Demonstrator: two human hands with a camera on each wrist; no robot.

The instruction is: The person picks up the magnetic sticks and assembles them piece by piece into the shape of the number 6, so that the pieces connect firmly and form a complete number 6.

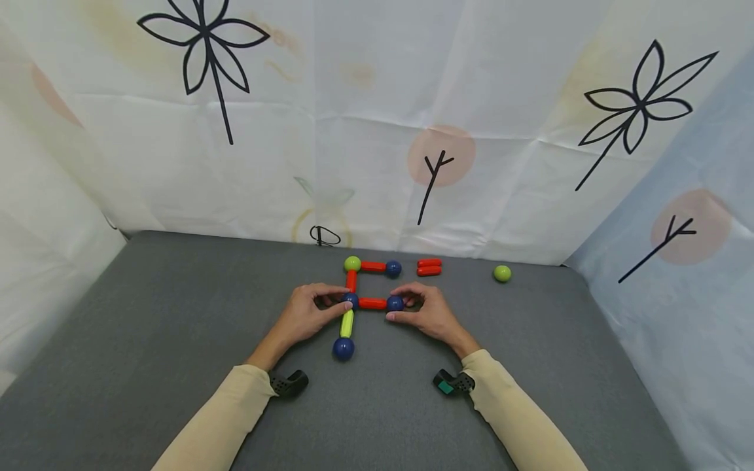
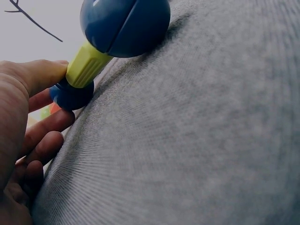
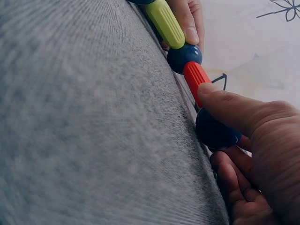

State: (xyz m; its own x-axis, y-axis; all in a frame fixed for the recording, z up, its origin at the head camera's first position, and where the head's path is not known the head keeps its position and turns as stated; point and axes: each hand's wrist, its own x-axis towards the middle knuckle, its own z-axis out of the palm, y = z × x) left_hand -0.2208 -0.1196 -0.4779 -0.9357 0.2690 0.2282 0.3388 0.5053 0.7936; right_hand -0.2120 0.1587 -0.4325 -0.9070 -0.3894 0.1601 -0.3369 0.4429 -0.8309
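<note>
On the grey surface lies a joined figure of balls and ridged sticks. My left hand (image 1: 310,310) pinches its middle blue ball (image 1: 351,300) between thumb and fingers. A red stick (image 1: 373,303) runs from there to a right blue ball (image 1: 394,303), which my right hand (image 1: 425,311) grips, the thumb reaching onto the stick in the right wrist view. Toward me, a yellow-green stick (image 2: 88,64) leads to the near blue ball (image 2: 125,23). Away from me, another red stick (image 1: 351,281) joins a green ball (image 1: 352,263), from which a further red stick (image 1: 374,267) reaches a far blue ball (image 1: 393,269).
Two loose red sticks (image 1: 429,267) lie side by side beyond my right hand. Farther right sits a single green ball (image 1: 502,273). A white printed cloth (image 1: 377,170) rises behind the grey table (image 1: 177,307) and along its sides.
</note>
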